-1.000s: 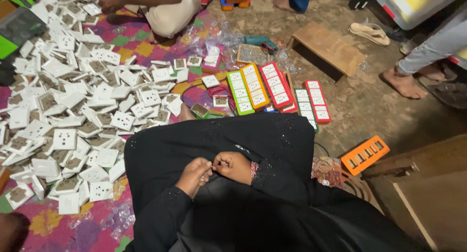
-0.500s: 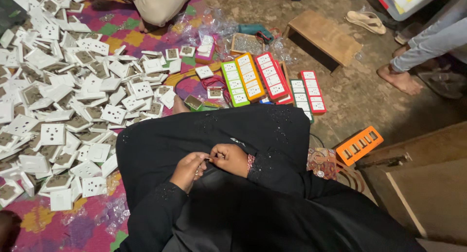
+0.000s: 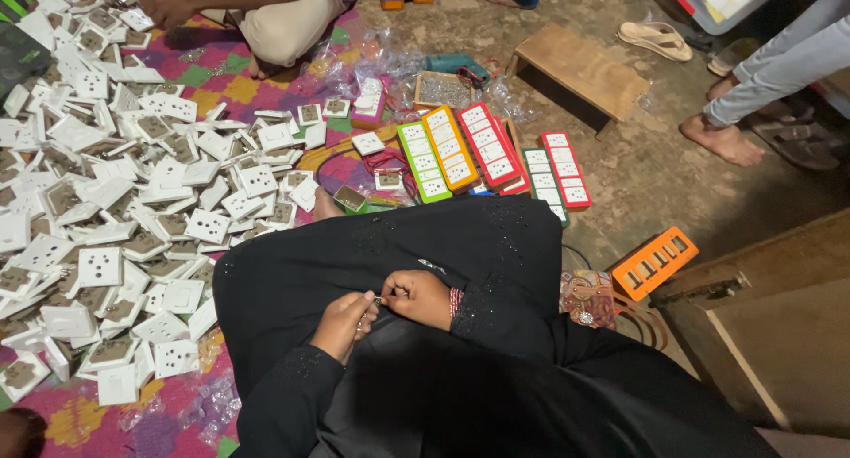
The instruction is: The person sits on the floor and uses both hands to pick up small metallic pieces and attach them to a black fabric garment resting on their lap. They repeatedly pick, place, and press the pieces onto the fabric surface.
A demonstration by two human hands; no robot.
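Note:
My left hand and my right hand meet over my lap, which is covered in black cloth. Both pinch a tiny metal part between their fingertips. A red bangle sits on my right wrist. The part is too small to identify. A large heap of white socket plates lies to my left on a patterned mat.
Long colourful socket strips lie ahead of my knees, and an orange strip frame to the right. A low wooden stool, a teal drill, another seated person and someone's bare foot are beyond. A wooden board lies at right.
My view has shifted slightly nearer and lower. My hands stay together over my lap, working the small part; nothing else has moved.

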